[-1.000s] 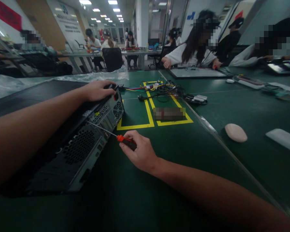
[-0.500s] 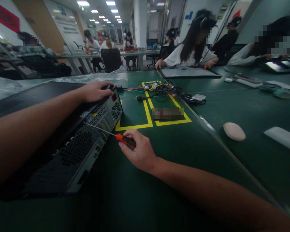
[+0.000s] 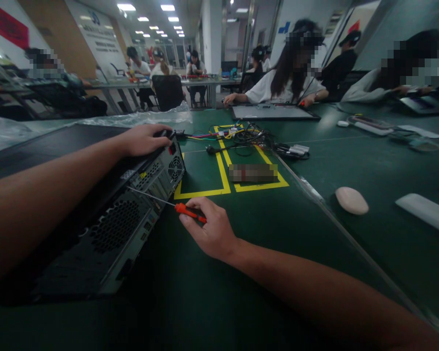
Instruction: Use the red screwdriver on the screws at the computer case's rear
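A black desktop computer case (image 3: 69,139) lies on the left side of the green table, its rear panel with fan grilles and ports facing right. My left hand (image 3: 146,139) grips the top edge near the far rear corner; some of its fingertips are hidden. In my right hand (image 3: 212,226) is a screwdriver (image 3: 181,208) with an orange and dark handle, the fingers closed around it. Its long thin shaft runs up and left to the rear panel, where the tip meets the panel's upper edge near a slot area. Whether it sits in a screw is too small to tell.
Beyond the case lie a tangle of cables (image 3: 254,134), a plug (image 3: 210,150) and yellow tape frames (image 3: 205,194). A blurred-out box (image 3: 252,173) sits inside one frame. To the right are a pale mouse (image 3: 351,201) and a white bar (image 3: 426,212). Across the table a person handles a flat panel (image 3: 274,112).
The orange part of the screwdriver handle shows a different side, so it has turned in my right hand. My left hand and the case stay put. The person opposite has shifted the flat panel left.
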`<state>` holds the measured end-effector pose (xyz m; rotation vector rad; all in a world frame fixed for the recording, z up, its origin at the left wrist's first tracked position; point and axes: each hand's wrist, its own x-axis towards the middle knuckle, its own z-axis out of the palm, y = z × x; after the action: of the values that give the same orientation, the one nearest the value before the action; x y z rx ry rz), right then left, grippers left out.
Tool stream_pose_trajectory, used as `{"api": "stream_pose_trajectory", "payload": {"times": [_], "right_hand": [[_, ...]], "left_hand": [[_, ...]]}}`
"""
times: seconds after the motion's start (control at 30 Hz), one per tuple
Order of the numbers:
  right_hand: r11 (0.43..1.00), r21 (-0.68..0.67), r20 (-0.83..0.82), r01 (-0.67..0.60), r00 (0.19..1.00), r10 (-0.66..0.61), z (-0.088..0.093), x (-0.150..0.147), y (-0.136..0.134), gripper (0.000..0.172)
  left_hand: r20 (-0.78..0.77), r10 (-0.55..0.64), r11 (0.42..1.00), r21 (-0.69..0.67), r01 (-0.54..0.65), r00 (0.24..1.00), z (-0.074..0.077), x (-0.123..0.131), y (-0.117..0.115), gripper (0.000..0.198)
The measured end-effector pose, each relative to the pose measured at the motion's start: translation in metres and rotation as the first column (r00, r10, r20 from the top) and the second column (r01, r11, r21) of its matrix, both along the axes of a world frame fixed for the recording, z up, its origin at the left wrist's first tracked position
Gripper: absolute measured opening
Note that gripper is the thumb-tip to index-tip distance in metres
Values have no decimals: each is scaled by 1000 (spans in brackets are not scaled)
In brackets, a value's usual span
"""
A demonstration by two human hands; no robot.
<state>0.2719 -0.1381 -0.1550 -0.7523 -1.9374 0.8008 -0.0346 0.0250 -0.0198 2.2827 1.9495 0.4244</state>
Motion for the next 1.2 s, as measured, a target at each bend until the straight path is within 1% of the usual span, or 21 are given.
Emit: {"api": "stream_pose_trajectory", "payload": {"times": [0.23, 0.43, 0.63, 0.8, 0.93, 1.07, 1.2], "right_hand": [[1000, 13, 16, 1, 1000, -1, 2, 2, 1, 26], [1000, 20, 29, 17, 999, -18, 0, 1, 1, 29], [1000, 12, 45, 17, 999, -17, 1, 2, -1, 32], [1000, 22, 53, 12, 998, -13, 2, 2, 0, 35], [999, 33, 57, 17, 998, -19, 2, 2, 0, 35], [1000, 24, 67, 1, 998, -3, 3, 3, -1, 37], [999, -8, 56, -36, 998, 36, 4, 3, -1, 36]], "left_hand": [[-3, 12, 999, -32, -12, 1000, 1, 0, 0, 91], [-3, 10, 1000, 11, -10, 1000, -2, 0, 0, 90], [-22, 3, 1000, 0, -3, 1000, 0, -1, 0, 88], [-25, 9, 1000, -22, -9, 1000, 1, 0, -1, 92], [-23, 17, 1000, -19, -18, 1000, 1, 1, -2, 92], [0, 2, 1000, -24, -2, 1000, 2, 0, -2, 94], [-10, -4, 1000, -27, 4, 1000, 4, 3, -3, 91]]}}
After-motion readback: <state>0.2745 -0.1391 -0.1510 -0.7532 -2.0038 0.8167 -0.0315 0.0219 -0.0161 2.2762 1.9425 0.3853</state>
